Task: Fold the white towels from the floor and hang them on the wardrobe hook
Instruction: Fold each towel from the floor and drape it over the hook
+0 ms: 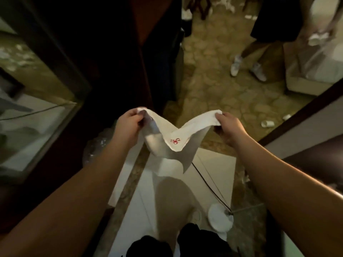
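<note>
A white towel (187, 134) with a small red embroidered mark hangs in the air between my hands, sagging in the middle. My left hand (130, 123) pinches its left top corner. My right hand (229, 127) pinches the right top corner. A dark wooden wardrobe (104, 52) stands just ahead on the left; no hook shows on it.
White sheets or boards (213, 175) lie on the patterned floor below, with a black cable (206, 180) and a white round object (220, 218). Another person's legs in white shoes (246, 67) stand ahead right. Paper scraps and cups (267, 123) litter the floor. A mirror (31, 101) is at left.
</note>
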